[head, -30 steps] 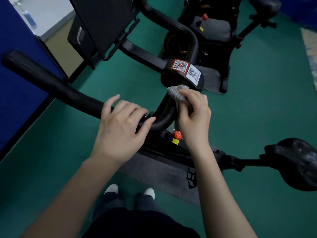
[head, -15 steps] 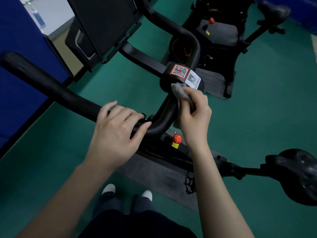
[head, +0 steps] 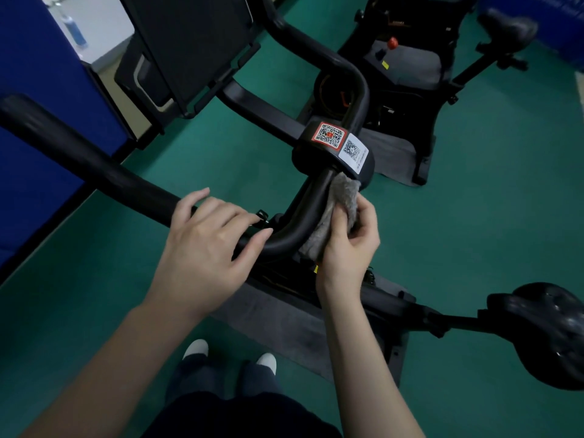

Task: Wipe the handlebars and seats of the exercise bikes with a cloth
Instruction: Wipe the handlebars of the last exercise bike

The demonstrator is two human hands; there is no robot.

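Wiping the near bike's handlebar, centre of the frame. Pinches the grey cloth in the right hand, thumb across the front and fingers curled behind. Presses it against the right flank of the curved tube, just below the clamp with the two code stickers. Steadies the same bar with the left hand: fingers curved over the top of the tube at the bend, thumb along its near side, a loose hold rather than a tight fist.

Compared with a second ago: right hand lower on the tube, nearer the bend. Cloth no longer bunched up against the clamp but drawn out in a longer strip, from just under the stickers down to the underside of the curve. Left hand in much the same spot. Red knob below the bar now hidden behind the right wrist and cloth.

Judging from that, a downward stroke along the middle stretch, so probably close to done with this short section. Still to wipe, by the look of it:
- the long straight grip toward the left edge of the frame
- the loop above the clamp
- the seat at lower right
- the second bike at upper right, with the far seat
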